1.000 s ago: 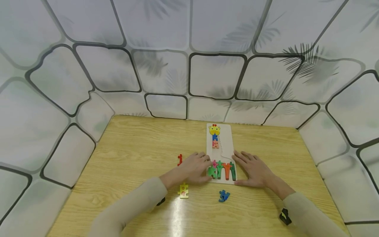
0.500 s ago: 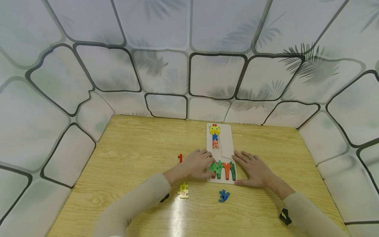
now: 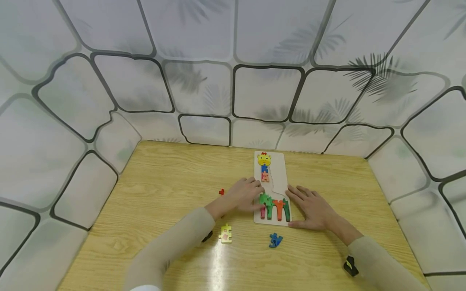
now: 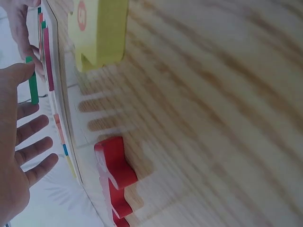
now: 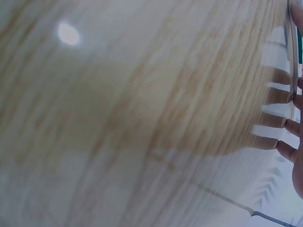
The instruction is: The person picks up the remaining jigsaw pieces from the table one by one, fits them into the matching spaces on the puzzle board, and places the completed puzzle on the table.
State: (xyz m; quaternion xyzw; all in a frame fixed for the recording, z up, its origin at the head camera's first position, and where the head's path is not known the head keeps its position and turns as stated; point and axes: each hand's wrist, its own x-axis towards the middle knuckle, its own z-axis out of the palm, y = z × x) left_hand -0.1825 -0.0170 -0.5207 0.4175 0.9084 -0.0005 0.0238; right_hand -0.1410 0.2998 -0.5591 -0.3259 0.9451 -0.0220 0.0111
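A pale giraffe puzzle board [image 3: 279, 171] lies on the table. A yellow head piece [image 3: 263, 159], a blue piece [image 3: 264, 169] and a pink piece [image 3: 265, 178] sit at its top. Along its lower end stand a magenta leg [image 3: 262, 214], a green leg [image 3: 270, 213], an orange leg [image 3: 279, 211] and a dark green leg [image 3: 286, 211]. Over the left legs, my left hand [image 3: 243, 196] pinches a green puzzle piece [image 4: 32, 81] between thumb and index finger, the other fingers spread. My right hand [image 3: 314, 210] rests at the board's right edge, fingers extended.
A yellow puzzle piece [image 3: 226, 234] lies left of the board, nearer me. Below the board is a blue piece [image 3: 275, 240]. A red piece [image 3: 221, 192] is partly hidden by my left arm. Patterned walls [image 3: 204, 131] border the wooden table [image 3: 174, 169].
My left hand has shifted slightly away from me and to the right, carrying the green puzzle piece up from the board's lower left corner to above the magenta leg. The right hand stays put.
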